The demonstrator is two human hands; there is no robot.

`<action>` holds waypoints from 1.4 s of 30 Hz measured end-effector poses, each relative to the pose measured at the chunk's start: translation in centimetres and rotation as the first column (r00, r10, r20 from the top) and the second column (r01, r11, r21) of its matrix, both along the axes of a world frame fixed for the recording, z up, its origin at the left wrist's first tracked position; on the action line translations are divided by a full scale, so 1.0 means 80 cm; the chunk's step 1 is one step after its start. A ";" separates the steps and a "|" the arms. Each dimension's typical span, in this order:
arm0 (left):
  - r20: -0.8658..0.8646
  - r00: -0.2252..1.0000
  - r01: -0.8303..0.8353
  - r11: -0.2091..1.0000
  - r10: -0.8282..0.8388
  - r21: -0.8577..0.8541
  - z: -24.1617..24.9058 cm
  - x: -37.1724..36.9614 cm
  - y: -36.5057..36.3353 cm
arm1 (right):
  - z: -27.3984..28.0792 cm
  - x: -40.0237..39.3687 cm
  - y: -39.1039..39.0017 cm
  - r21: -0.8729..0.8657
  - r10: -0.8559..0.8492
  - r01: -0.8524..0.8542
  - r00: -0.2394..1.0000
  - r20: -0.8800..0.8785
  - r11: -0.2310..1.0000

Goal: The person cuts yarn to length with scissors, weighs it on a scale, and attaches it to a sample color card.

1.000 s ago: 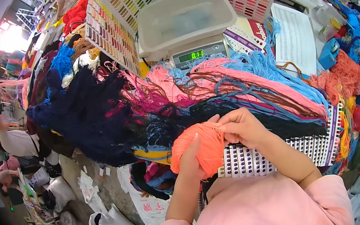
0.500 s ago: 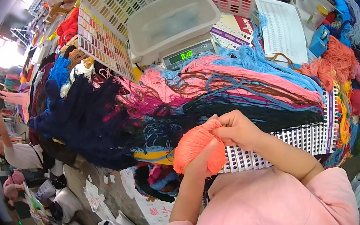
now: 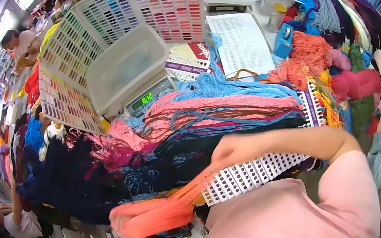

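Observation:
A coral-orange skein of yarn (image 3: 161, 217) stretches between my two hands above the table's front edge. My left hand (image 3: 123, 231) holds the looped, bulky end at the lower left; most of its fingers are hidden by yarn and blur. My right hand (image 3: 235, 150) is closed around the narrow end, pulling the strands taut. Beneath it lie punched white thread cards (image 3: 252, 172) and long bundles of dark yarn (image 3: 181, 152). Pink yarn (image 3: 188, 105) and light blue yarn (image 3: 225, 84) run behind those.
A plastic tub (image 3: 128, 64) sits on a digital scale (image 3: 150, 98) with a lit green display. A folding colour chart (image 3: 67, 53) stands around it. A printed sheet (image 3: 240, 42), a blue tape dispenser (image 3: 283, 42) and coral yarn heaps (image 3: 309, 54) lie rightward. Another person (image 3: 24, 45) is at far left.
My hands have moved apart, the left one down and leftward, drawing the bunched coral skein out lengthwise. The view has turned right. The scale's reading has risen from 0.10 to 0.12.

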State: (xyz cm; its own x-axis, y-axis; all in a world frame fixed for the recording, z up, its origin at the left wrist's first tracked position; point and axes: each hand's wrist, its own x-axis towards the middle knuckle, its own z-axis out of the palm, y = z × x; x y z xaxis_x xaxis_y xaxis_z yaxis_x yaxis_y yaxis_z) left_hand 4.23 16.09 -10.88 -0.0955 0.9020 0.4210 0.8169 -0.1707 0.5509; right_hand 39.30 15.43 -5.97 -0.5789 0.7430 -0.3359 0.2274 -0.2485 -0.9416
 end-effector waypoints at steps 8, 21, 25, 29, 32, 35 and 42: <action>0.870 -0.461 0.113 0.984 0.175 -0.137 -0.131 -0.196 -0.057 | 0.008 0.243 0.050 0.468 -0.612 0.435 0.711 0.346 0.769; 0.640 -0.764 0.242 0.955 0.078 0.173 -0.196 -0.211 -0.131 | 0.293 -0.011 0.152 0.567 -0.557 0.571 0.800 -0.222 0.594; 0.610 -0.790 0.101 0.995 0.063 0.027 -0.145 -0.158 -0.147 | 0.357 0.054 0.276 0.573 -0.620 0.632 0.743 -0.254 0.522; 0.545 -0.834 0.110 0.994 0.086 0.012 -0.129 -0.149 -0.166 | 0.387 0.154 0.366 0.694 -0.676 0.659 0.654 -0.338 0.291; 0.553 -0.809 0.232 0.973 0.197 -0.008 -0.105 -0.121 -0.155 | 0.352 0.088 0.380 0.809 -0.593 0.239 0.789 0.161 0.537; 0.580 -0.774 0.427 0.885 0.254 0.183 -0.110 -0.104 -0.142 | 0.263 0.015 0.379 0.918 -0.597 -0.235 0.702 0.388 0.321; 0.717 -0.639 0.622 0.736 0.281 0.266 -0.070 -0.051 -0.109 | 0.128 -0.097 0.317 0.676 -0.149 -0.271 0.857 0.494 0.685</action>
